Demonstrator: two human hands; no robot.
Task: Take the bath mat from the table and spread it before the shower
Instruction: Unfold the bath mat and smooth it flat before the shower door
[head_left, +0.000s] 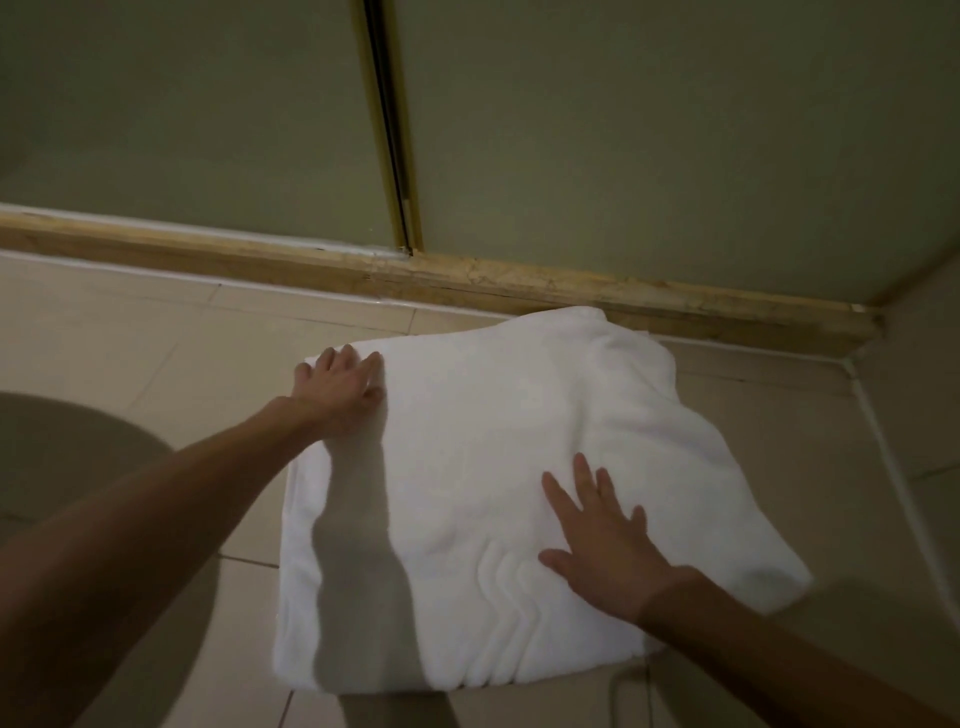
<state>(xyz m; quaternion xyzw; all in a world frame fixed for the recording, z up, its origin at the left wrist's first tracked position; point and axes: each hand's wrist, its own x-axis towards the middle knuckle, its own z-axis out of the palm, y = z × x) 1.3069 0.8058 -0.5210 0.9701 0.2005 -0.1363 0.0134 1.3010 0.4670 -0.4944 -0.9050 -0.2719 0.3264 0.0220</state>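
In the head view, the white bath mat lies on the floor of pale beige tiles, directly before the shower. It is mostly spread out but not fully smooth. There are soft folds across its far right part, and a group of small ripples near the front edge, just beside the right wrist. Its far corner reaches the light brown threshold that runs under the shower doors. I cannot tell if it really touches the threshold.

The left hand rests on the far left corner of the mat. It is a little blurred, but its fingers look stretched out and laid on the cloth, and they do not grip it. The right hand lies flat on the middle right part of the mat. Its fingers are straight and spread apart and point away from the person, with the palm down on the cloth. Both forearms are bare.

The doors are of dull greenish glass, and a thin brass-coloured strip stands between the two panels. At the right a wall meets the floor near the mat. At the left edge there is a large round brownish shape, which I cannot identify.
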